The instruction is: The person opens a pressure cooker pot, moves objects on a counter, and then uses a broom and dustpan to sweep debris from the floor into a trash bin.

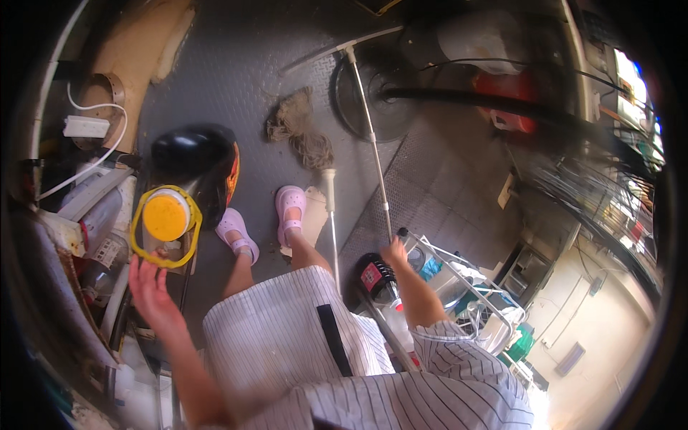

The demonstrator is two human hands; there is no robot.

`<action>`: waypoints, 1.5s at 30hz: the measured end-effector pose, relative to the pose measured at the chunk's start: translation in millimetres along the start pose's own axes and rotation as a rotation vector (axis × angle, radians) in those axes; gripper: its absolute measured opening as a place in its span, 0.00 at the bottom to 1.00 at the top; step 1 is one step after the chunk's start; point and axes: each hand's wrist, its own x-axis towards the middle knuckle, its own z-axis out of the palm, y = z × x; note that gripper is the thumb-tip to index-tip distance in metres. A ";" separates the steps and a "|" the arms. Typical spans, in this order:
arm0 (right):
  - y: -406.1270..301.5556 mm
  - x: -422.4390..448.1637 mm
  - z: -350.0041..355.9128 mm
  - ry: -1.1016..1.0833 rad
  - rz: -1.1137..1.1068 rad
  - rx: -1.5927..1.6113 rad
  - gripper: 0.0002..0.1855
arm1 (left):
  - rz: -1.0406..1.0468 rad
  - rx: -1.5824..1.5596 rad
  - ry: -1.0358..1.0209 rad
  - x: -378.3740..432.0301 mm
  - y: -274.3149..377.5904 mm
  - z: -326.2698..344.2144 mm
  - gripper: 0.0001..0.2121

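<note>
My left hand [156, 298] is at the left, palm partly up and fingers spread. Its fingertips meet the lower edge of a yellow plastic ring handle [199, 223]; whether they grip it, I cannot tell. This ring surrounds the yellow screw cap [165, 217] of a large bottle, whose body is mostly hidden. On the other side, my right hand [396, 251] is closed around the upper end of a thin metal pole [371, 134]. The pole runs away to a long floor squeegee head [344, 47]. A string mop [309, 129] lies on the floor, its pale handle [330, 193] pointing towards me.
A glossy black rounded object [193, 156] stands beside my pink clogs [291, 212]. A black fan stand's round base [371, 91] and post [484, 102] occupy the right. A white wire rack [473, 301] and dark-liquid bottle [376, 277] are close by. A power strip [86, 127] hangs left.
</note>
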 end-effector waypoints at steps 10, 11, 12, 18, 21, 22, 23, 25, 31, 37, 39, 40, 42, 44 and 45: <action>-122.7 233.6 -13.7 0.074 0.014 0.019 0.40 | 0.185 0.926 0.244 18.5 -16.6 -8.5 0.19; -128.1 249.7 -13.0 0.088 -0.046 0.027 0.42 | 0.197 0.735 0.288 17.7 -11.2 -8.0 0.19; -132.3 265.8 -9.8 0.092 -0.111 0.058 0.43 | 0.222 0.523 0.312 19.5 -7.8 -7.7 0.19; -134.7 284.6 -4.6 0.214 -0.283 0.230 0.21 | 0.190 0.213 0.340 22.2 -9.7 1.7 0.23; -134.7 206.5 -26.8 0.240 -0.300 0.293 0.22 | 0.173 0.306 0.315 14.7 -10.4 -23.6 0.23; -128.0 190.8 -32.4 0.313 -0.364 0.246 0.21 | 0.142 0.314 0.306 17.0 -12.8 -17.7 0.22; -117.7 171.9 -32.9 0.293 -0.393 0.221 0.20 | 0.081 0.283 0.280 15.3 -25.5 -17.6 0.22; -135.7 123.1 -74.1 0.298 -0.430 0.242 0.20 | 0.038 -0.011 0.271 23.1 -24.3 -12.8 0.19; -146.5 19.1 -190.8 0.058 -0.463 0.518 0.17 | 0.003 -0.018 0.130 25.7 -20.6 15.5 0.15; -107.1 -93.6 -184.0 -0.283 -0.451 0.719 0.12 | -0.092 -0.058 0.023 36.1 -37.1 18.4 0.15; -122.6 -125.1 -192.1 -0.189 -0.480 0.727 0.12 | -0.078 -0.056 -0.019 35.8 -43.0 12.7 0.13; -147.6 -142.0 -217.6 -0.295 -0.410 0.800 0.13 | -0.083 -0.037 -0.017 36.4 -44.4 17.6 0.12; -185.6 -147.4 -265.7 -0.359 -0.512 0.711 0.17 | -0.070 -0.012 -0.048 31.3 -46.9 17.3 0.12; -240.5 -129.3 -309.5 -0.336 -0.612 0.880 0.16 | -0.092 -0.010 -0.075 32.2 -43.0 18.4 0.11; -272.8 -132.2 -342.7 -0.380 -0.667 0.947 0.10 | -0.109 -0.040 -0.072 35.1 -46.0 15.5 0.11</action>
